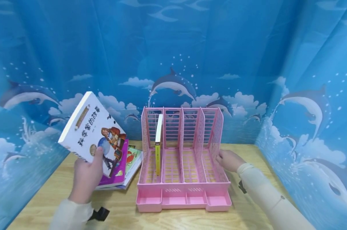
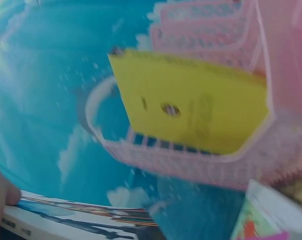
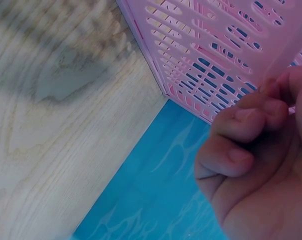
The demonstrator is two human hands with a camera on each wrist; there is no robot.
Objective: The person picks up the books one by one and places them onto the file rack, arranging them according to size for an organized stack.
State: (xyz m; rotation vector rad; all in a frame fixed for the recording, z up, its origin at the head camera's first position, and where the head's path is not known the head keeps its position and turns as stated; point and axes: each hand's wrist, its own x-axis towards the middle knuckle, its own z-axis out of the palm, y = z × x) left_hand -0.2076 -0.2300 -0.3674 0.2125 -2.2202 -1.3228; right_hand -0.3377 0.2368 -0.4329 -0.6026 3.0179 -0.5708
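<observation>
A white book [image 1: 90, 127] tilts in the grip of a person's left hand [image 1: 87, 175], to the left of a pink rack [image 1: 183, 187] on the tabletop [image 1: 196, 220]. The thumb lies across the cover near the lower edge; the other fingers are hidden behind, pinching the volume from one side only. That low, one-handed hold looks like the weak point: the thick upper end could pull the book round or out of the grasp.

Beneath, a purple book [image 1: 111, 180] overlaps a green book [image 1: 134, 158] on a loose pile. The white book's lower corner overlaps the pile in the head view, though contact cannot be confirmed; a low sweep could drag the top copy askew.

In the rack's leftmost slot, a yellow book [image 1: 158, 156] stands upright near the divider. Should the white book head there, a crooked entry might catch the front rail or knock its neighbor over.

At the far side, the right hand [image 1: 230, 160] has its fingers curled, apparently pinching the rack's right wall. A slackened hold could let the seemingly light frame slide if bumped; too hard a tug might skew it.
</observation>
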